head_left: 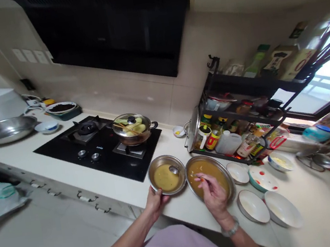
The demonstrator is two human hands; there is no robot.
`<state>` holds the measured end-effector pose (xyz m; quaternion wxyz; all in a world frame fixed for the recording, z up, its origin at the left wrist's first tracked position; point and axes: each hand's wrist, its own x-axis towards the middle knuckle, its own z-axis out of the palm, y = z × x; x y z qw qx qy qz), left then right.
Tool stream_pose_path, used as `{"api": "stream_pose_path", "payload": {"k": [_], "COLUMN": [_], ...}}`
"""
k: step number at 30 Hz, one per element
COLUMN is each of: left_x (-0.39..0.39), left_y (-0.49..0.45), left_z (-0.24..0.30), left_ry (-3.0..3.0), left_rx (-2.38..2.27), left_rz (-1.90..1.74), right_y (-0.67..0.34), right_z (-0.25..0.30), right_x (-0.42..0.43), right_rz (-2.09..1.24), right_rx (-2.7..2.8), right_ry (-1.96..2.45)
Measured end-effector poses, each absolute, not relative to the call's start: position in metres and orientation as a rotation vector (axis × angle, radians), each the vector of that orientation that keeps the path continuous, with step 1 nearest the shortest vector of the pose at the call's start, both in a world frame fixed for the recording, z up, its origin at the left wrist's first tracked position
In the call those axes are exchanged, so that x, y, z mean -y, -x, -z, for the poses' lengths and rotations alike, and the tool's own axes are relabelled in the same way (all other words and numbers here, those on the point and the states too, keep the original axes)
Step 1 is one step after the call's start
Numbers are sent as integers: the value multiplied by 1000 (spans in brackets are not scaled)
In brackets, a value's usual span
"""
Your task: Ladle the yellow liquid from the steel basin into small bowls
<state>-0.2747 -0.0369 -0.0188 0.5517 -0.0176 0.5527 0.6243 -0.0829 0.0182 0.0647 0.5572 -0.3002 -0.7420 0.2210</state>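
Note:
My left hand (157,202) grips the near rim of a steel bowl (183,184) of yellowish liquid, thumb on the edge. A metal spoon (174,169) rests in that bowl, its round head at the right side. Over the larger steel bowl (229,176) beside it, full of browner liquid, is my right hand (211,191). Its fingers are pinched together just above the liquid, and what they hold is too small to make out. Small pale bits float near the fingertips.
A lidded pot (131,131) stands on the black gas hob (108,159). Several white bowls (253,206) sit right of the steel bowls. Behind them is a black rack (245,115) of bottles and jars. A wide steel basin (3,130) lies far left.

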Motion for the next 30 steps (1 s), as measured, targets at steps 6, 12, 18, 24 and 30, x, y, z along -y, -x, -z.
{"api": "stream_pose_path", "payload": {"k": [6,12,18,24,30], "left_x": [30,29,24,22,21], "left_y": [285,308,327,325,321], "left_z": [24,17,12,10,6], "left_ry": [-85,-324,-514,-565,-567], "left_rx": [-1277,-1433,-1537,-1598,-1611], "left_rz": [-1522,-1456,-1401,-1360,-1352], "right_y": [94,97,91,81,79], "right_z": [-44,-51,-49,-47,-31], "right_x": [-12,-10,-23,-39,-35], "right_rz": [-429,-458,-432,-429,-694], "right_rx": [1915,2054,2126,2091,1892], "right_ry": [697,716,714,685,906]}}
